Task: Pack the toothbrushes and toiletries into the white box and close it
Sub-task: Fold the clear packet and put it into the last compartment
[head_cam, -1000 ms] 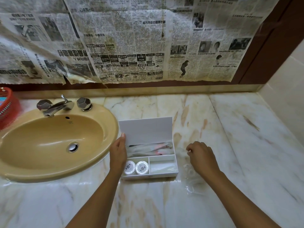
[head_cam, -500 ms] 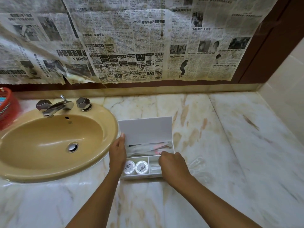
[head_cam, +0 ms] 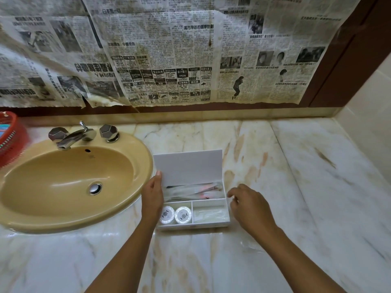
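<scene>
The white box point(head_cam: 194, 225) stands open on the marble counter, its lid point(head_cam: 188, 166) upright at the back. Wrapped toothbrushes point(head_cam: 194, 191) lie in the long rear compartment. Two round white toiletry tubs point(head_cam: 175, 215) fill the front left compartment, and a clear packet point(head_cam: 208, 214) lies in the front right one. My left hand point(head_cam: 151, 199) grips the box's left side, thumb at the lid's edge. My right hand point(head_cam: 249, 206) hovers just right of the box, fingers loosely apart and holding nothing.
A tan sink point(head_cam: 63, 187) with a chrome faucet point(head_cam: 72, 135) sits directly left of the box. A red basket point(head_cam: 10, 134) is at the far left edge. Newspaper covers the back wall; a tiled wall point(head_cam: 370, 102) closes the right side. A faint clear wrapper point(head_cam: 251, 245) lies under my right wrist.
My right hand took a clear packet from the counter, put it in the front right compartment, then drew back to the right of the box. The left hand stayed put.
</scene>
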A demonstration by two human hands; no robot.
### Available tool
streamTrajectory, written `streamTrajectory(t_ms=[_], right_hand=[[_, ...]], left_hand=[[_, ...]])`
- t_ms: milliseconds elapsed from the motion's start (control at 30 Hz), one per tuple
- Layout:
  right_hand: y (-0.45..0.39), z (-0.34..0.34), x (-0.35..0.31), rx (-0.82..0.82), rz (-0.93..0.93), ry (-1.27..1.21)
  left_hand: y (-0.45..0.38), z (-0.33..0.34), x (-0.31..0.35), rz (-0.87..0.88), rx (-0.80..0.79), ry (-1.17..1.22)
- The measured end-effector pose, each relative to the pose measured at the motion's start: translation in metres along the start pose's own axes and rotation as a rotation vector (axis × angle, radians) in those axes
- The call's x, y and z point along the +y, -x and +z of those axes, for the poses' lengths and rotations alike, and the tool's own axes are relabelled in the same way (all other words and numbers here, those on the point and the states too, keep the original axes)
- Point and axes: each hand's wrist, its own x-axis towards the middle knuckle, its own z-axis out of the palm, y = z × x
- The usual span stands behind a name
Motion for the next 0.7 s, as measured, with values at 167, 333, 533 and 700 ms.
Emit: streamTrajectory(t_ms=[167, 333, 533, 700], right_hand=[[0.008, -0.006, 0.031, -0.249, 0.117, 0.113], [0.015, 0.002, 0.048, -0.335, 0.165, 0.156], [0.015, 0.012, 0.061, -0.294, 0.181, 0.145], [0.018, 0.015, 0.067, -0.287, 0.187, 0.154]], left_hand=[[-0.001, 0.0, -0.002, 0.001, -0.004, -0.008], [-0.002, 0.0, -0.005, 0.002, 0.006, -0.012], [0.0, 0.001, -0.002, 0.009, 0.0, -0.006], [-0.002, -0.001, -0.005, 0.007, -0.012, -0.016]])
